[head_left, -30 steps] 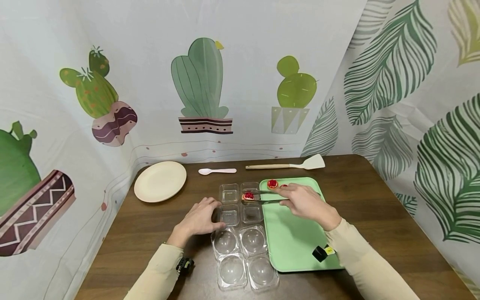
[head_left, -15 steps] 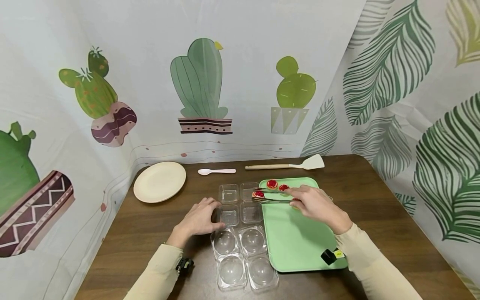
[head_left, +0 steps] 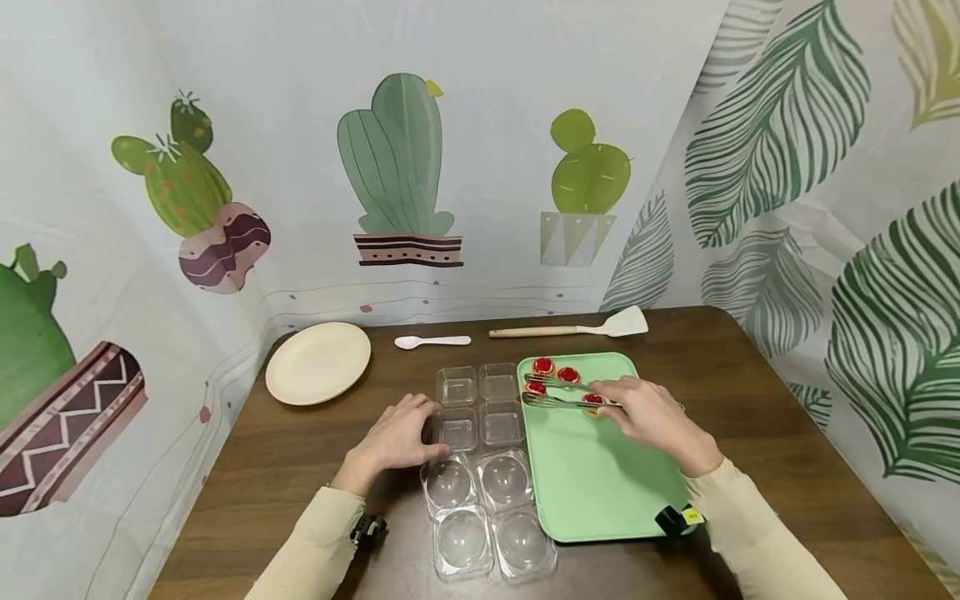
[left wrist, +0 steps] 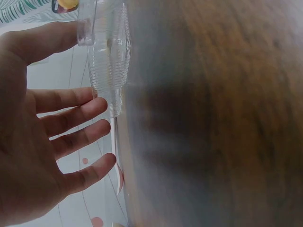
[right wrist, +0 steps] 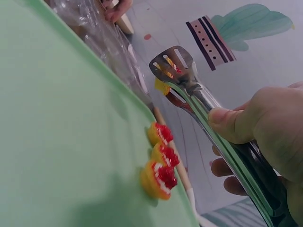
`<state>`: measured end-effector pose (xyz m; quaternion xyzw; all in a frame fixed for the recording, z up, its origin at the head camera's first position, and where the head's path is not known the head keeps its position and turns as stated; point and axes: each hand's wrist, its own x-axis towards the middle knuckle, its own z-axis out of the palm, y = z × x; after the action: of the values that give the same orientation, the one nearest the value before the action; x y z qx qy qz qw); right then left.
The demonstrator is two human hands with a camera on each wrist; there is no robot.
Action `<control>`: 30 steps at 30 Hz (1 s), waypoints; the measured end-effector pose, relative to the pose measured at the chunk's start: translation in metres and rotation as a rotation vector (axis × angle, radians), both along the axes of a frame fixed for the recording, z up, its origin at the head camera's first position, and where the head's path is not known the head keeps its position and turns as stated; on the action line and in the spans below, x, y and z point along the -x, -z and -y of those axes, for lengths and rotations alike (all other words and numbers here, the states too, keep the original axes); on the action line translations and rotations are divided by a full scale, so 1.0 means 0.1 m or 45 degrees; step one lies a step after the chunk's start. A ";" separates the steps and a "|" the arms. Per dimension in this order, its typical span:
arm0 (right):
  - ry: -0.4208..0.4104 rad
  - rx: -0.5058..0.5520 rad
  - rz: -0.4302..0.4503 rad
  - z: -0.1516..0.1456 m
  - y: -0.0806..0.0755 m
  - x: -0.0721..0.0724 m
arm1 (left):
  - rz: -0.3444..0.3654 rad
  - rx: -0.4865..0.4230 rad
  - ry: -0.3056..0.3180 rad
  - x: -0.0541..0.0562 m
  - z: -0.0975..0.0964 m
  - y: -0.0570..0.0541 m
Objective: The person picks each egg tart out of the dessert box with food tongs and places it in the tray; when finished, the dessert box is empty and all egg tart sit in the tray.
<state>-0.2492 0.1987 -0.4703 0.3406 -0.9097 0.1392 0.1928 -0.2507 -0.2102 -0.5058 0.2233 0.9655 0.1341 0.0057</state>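
My right hand point(head_left: 647, 414) grips a pair of metal tongs point(right wrist: 208, 109) over the upper part of the green tray point(head_left: 592, 492). Between the slotted tips is a small tart point(head_left: 535, 388) with a red topping and a yellow crust, mostly hidden by metal in the right wrist view. Three similar tarts lie on the tray: one at the far corner point(head_left: 543, 366), one beside it point(head_left: 567, 375), one under the tongs point(head_left: 594, 401). My left hand point(head_left: 397, 433), fingers spread, touches the left side of a clear plastic container point(left wrist: 109, 61) with its thumb and index finger.
The container's domed lid point(head_left: 480, 517) lies folded toward me, left of the tray. Behind are a cream plate point(head_left: 318, 364), a pale spoon point(head_left: 433, 342) and a spatula point(head_left: 570, 331) with a wooden handle. A printed cloth point(head_left: 495, 150) hangs behind the table.
My right hand has moved right, bringing the tongs and the tart from over the container's far right compartment to over the tray. My left hand has stayed in place.
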 end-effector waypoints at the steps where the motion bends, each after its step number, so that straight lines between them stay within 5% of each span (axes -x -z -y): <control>1: 0.004 0.002 0.005 -0.02 0.01 -0.01 | -0.001 0.002 0.000 0.00 0.00 0.00; 16: 0.078 -0.059 0.086 -0.19 0.26 -0.07 | -0.001 -0.010 -0.003 -0.01 0.00 0.00; 30: 0.104 -0.090 0.108 -0.21 0.33 -0.09 | 0.001 -0.022 -0.015 -0.02 0.00 0.01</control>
<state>-0.2400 0.2194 -0.5029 0.3037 -0.9345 0.1131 0.1475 -0.2490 -0.2099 -0.5072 0.2178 0.9656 0.1424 0.0034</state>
